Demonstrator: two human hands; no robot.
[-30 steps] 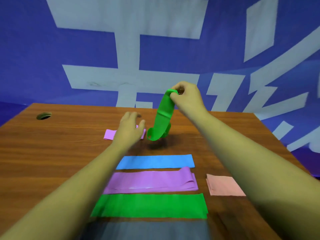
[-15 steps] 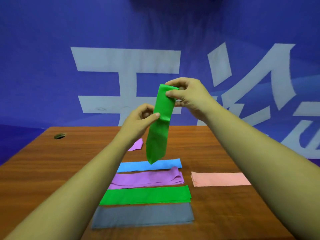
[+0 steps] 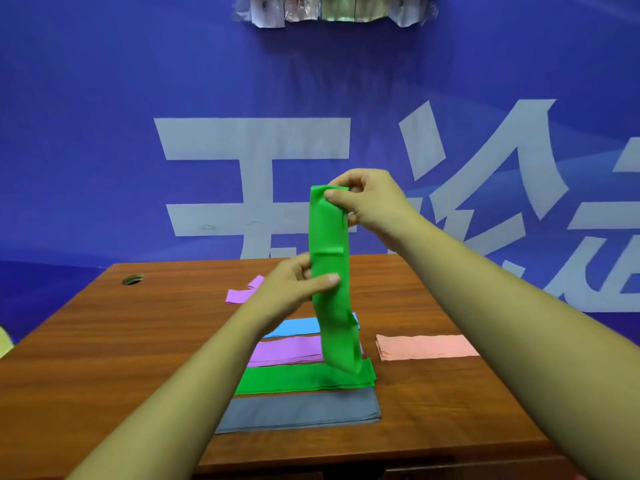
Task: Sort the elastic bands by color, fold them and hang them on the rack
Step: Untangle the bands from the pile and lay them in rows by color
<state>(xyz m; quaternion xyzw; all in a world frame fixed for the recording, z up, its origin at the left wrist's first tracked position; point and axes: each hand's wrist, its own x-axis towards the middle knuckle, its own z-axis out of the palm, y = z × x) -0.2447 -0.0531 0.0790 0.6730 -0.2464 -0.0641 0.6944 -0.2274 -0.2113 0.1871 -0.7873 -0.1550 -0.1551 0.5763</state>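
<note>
While the right hand (image 3: 372, 202) pinches the top end of a green band (image 3: 330, 271) between thumb and fingers, the left hand (image 3: 294, 289) closes on the same band lower down, thumb across the front. Both grips are narrow and hold only this band. It hangs upright above the table (image 3: 104, 341), clear of the surface, its lower end dangling in front of the stacks below. Held this way, the band straightens under its own weight, and the lower hand appears placed to smooth or align it before a fold; that is a judgement, not an observation.

On the table, 4 flat stacks lie in a column toward 6 o'clock from the held band: blue (image 3: 298, 326), purple (image 3: 287, 351), green (image 3: 298, 377), grey (image 3: 304, 410). A pink stack (image 3: 427, 346) sits apart at 3 o'clock from the purple one. A small purple piece (image 3: 242, 292) lies at 9 o'clock from the left hand, near the far edge. The stacks suggest sorting by colour is well advanced.

Table surface is wood-grain brown, with a cable hole (image 3: 133, 279) at its far-left corner. Behind stands a blue backdrop (image 3: 104, 133) with large pale characters. At 12 o'clock, along the top edge, hangs something shiny (image 3: 332, 10); possibly the rack, too blurred to confirm.
</note>
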